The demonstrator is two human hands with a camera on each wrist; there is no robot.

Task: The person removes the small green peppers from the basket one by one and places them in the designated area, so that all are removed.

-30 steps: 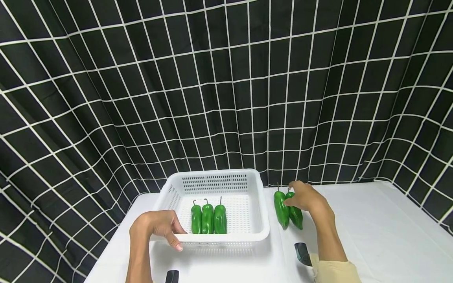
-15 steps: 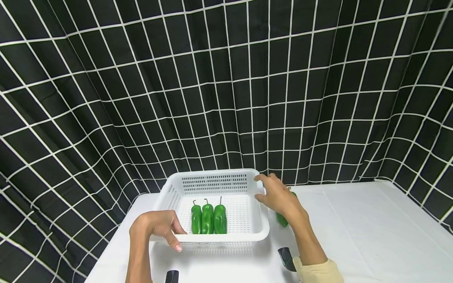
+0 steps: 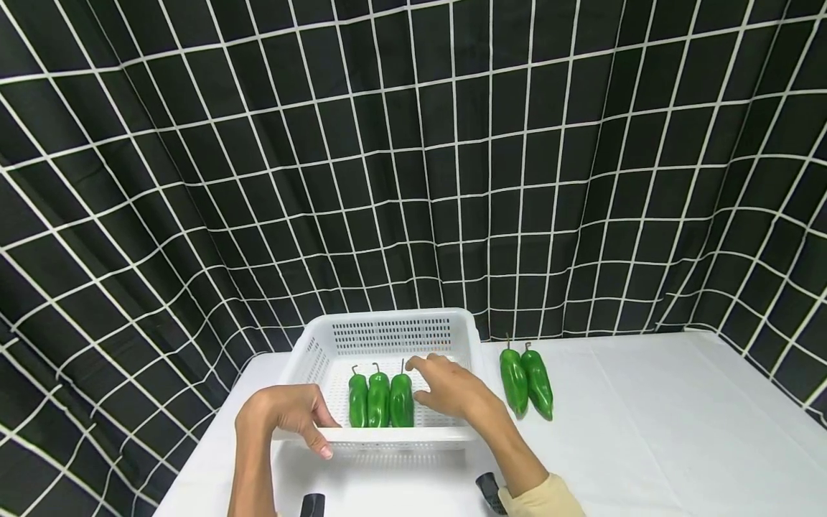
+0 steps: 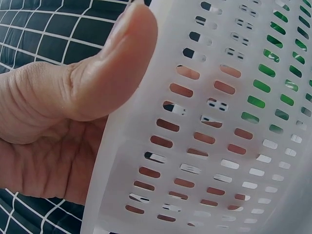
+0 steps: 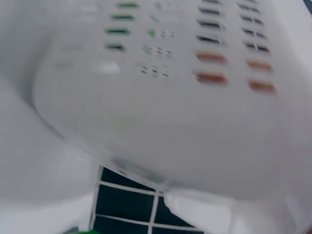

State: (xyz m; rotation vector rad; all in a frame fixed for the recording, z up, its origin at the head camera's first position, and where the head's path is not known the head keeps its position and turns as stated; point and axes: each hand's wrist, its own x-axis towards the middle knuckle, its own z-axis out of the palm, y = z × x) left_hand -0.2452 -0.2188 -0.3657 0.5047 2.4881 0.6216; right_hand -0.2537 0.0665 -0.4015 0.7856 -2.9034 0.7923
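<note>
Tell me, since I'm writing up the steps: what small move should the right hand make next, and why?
Probably pinch the rightmost pepper in the basket: the right hand appears empty, just beside that pepper, while the left hand grips the basket's near side.

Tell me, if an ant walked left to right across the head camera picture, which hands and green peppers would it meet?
Left hand, first pepper, second pepper, third pepper, right hand, fourth pepper, fifth pepper.

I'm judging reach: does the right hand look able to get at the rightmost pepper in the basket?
Very likely yes: the right hand is over the white basket, close beside the rightmost pepper in it, and nothing visible stands between them.
</note>
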